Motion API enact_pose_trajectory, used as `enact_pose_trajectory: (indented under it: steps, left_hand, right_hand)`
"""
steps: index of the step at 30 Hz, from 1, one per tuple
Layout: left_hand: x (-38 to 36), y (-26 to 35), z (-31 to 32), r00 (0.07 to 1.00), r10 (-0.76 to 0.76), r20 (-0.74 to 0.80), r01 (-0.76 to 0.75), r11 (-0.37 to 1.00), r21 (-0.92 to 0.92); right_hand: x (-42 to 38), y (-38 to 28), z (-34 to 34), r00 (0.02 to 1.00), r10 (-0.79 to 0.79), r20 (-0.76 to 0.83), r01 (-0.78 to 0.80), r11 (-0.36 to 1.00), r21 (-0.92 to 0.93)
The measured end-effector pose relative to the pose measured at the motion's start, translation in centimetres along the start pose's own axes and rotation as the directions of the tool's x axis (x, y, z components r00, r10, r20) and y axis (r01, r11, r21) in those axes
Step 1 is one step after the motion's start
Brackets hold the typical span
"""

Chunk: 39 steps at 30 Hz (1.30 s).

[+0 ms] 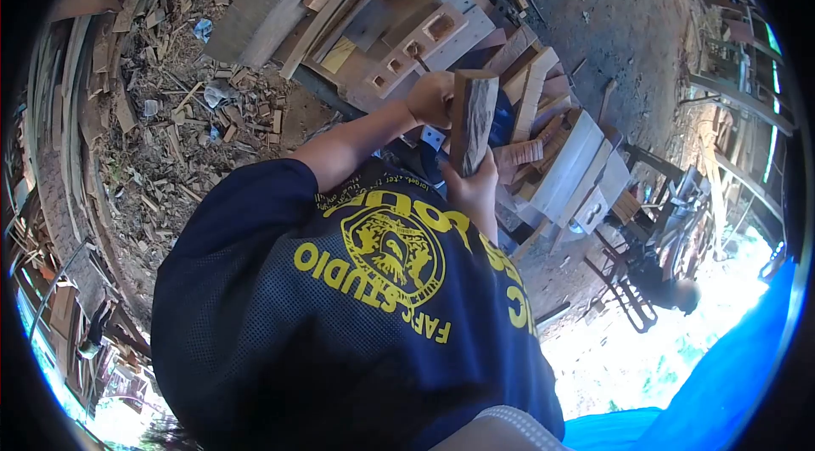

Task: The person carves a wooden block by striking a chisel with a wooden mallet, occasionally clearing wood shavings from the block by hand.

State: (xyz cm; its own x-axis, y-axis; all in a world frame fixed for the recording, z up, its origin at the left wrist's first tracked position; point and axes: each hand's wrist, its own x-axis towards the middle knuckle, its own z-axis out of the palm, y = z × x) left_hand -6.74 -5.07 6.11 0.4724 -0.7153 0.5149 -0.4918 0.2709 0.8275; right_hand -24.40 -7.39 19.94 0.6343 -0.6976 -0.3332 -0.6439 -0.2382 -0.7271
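A rough wooden block stands upright in front of my body, its lower end gripped in my right hand. My left hand is closed beside the block's upper left edge; the block hides part of its fingers, and what they hold is not clear. Just beyond my left hand lies a pale wooden piece with several square holes cut in it. Right of the block, cut wooden pieces lie in a loose pile.
A wide plank and boards lie at the upper left. Wood scraps cover the ground at left. Light-coloured boards are stacked at right. Farther right is a dark metal frame beside what may be a person, too unclear to tell.
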Motion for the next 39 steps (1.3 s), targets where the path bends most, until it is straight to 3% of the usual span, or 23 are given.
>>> enact_pose_trajectory:
  steps: [4,6,9,10,12,16,18,19,20,21,22,23,25,26,28,30,32,34,35,36,37,38,39]
  left_hand:
    - [-0.6,0.7,0.9,0.999,0.015,0.048,-0.018,0.998,0.060]
    - [-0.7,0.6,1.6,0.996,0.023,0.086,-0.031,0.996,0.088]
    - [-2.3,0.2,3.0,0.933,0.031,0.357,-0.107,0.975,0.193]
    - [-2.9,-0.1,3.2,0.932,0.034,0.362,-0.111,0.975,0.192]
    - [-3.7,0.2,3.1,0.831,0.133,0.540,-0.283,0.937,0.205]
    - [-1.5,1.1,1.4,0.894,0.082,0.441,-0.182,0.965,0.188]
    - [0.0,0.4,0.3,0.982,-0.001,0.189,-0.003,1.000,0.018]
    - [0.6,0.1,0.1,0.997,-0.071,0.033,0.074,0.994,-0.084]
    - [1.3,-0.6,-0.4,0.976,-0.216,-0.025,0.162,0.798,-0.581]
    - [1.7,-1.5,-1.0,0.926,-0.378,0.007,0.159,0.371,-0.915]
    - [2.9,-1.3,-2.4,0.891,-0.402,-0.210,0.172,0.729,-0.663]
    - [4.1,-1.1,-4.0,0.855,-0.311,-0.414,0.208,0.938,-0.276]
    - [4.8,-2.2,-6.8,0.619,-0.634,-0.463,0.263,0.723,-0.638]
    - [5.0,-2.9,-7.9,0.631,-0.630,-0.452,0.274,0.726,-0.631]
    - [4.8,-4.5,-9.7,0.142,-0.761,-0.633,0.119,0.648,-0.753]
    - [4.1,-4.8,-11.8,0.093,-0.801,-0.591,0.143,0.599,-0.788]
    - [3.7,-4.4,-12.5,0.032,-0.834,-0.551,0.162,0.548,-0.821]
    - [4.9,-0.7,-12.8,0.503,-0.830,-0.241,0.721,0.557,-0.412]
    - [4.7,-0.9,-13.3,0.390,-0.920,-0.038,0.917,0.391,-0.077]
    - [4.2,-1.0,-12.8,0.388,-0.921,-0.036,0.919,0.389,-0.067]
    - [3.6,-1.1,-11.8,0.596,-0.797,0.100,0.698,0.576,0.426]
    - [3.2,-1.4,-10.8,0.676,-0.658,0.332,0.231,0.616,0.753]
    - [3.1,-1.4,-9.8,0.674,-0.657,0.338,0.222,0.617,0.755]
  right_hand:
    - [-0.7,-1.3,-1.0,0.978,0.206,0.038,-0.208,0.976,0.068]
    - [-1.1,-0.3,-1.3,0.979,0.206,0.010,-0.206,0.977,0.062]
    - [-1.9,0.7,-1.4,0.966,0.259,0.014,-0.259,0.960,0.103]
    - [-2.1,1.0,-1.4,0.950,0.310,0.034,-0.311,0.940,0.140]
    - [-2.6,2.0,-1.3,0.946,0.324,0.025,-0.323,0.927,0.189]
    - [-3.5,3.1,-1.3,0.937,0.343,-0.059,-0.286,0.856,0.431]
    - [-3.5,4.6,-1.6,0.934,0.355,-0.051,-0.277,0.805,0.525]
    - [-3.4,5.1,-1.8,0.935,0.349,-0.067,-0.255,0.791,0.556]
    - [-3.4,5.5,-1.9,0.934,0.347,-0.085,-0.234,0.774,0.588]
    - [-3.2,5.2,-2.2,0.929,0.358,-0.089,-0.242,0.774,0.585]
    - [-3.0,5.1,-2.6,0.929,0.359,-0.086,-0.253,0.789,0.560]
    - [-2.9,5.3,-2.6,0.925,0.372,-0.081,-0.265,0.783,0.562]
    - [-2.6,6.1,-2.5,0.918,0.390,-0.076,-0.277,0.765,0.581]
    - [-2.4,6.7,-2.3,0.918,0.391,-0.069,-0.298,0.793,0.531]
    - [-2.1,7.7,-1.8,0.915,0.399,-0.064,-0.318,0.809,0.494]
    - [-1.8,8.5,-1.3,0.902,0.430,-0.043,-0.406,0.878,0.255]
    - [-1.7,9.3,-0.5,0.883,0.468,-0.029,-0.451,0.865,0.221]
    - [-1.8,9.9,0.2,0.872,0.489,0.015,-0.487,0.866,0.112]
    - [-1.8,10.2,0.6,0.869,0.494,0.021,-0.493,0.862,0.119]
    - [-1.7,10.5,1.0,0.861,0.507,0.040,-0.509,0.856,0.090]
    - [-1.5,10.5,1.2,0.853,0.519,0.057,-0.522,0.851,0.062]
    - [-1.3,10.6,1.4,0.851,0.521,0.057,-0.524,0.849,0.071]
    - [-1.1,10.5,1.6,0.852,0.519,0.065,-0.521,0.853,0.019]
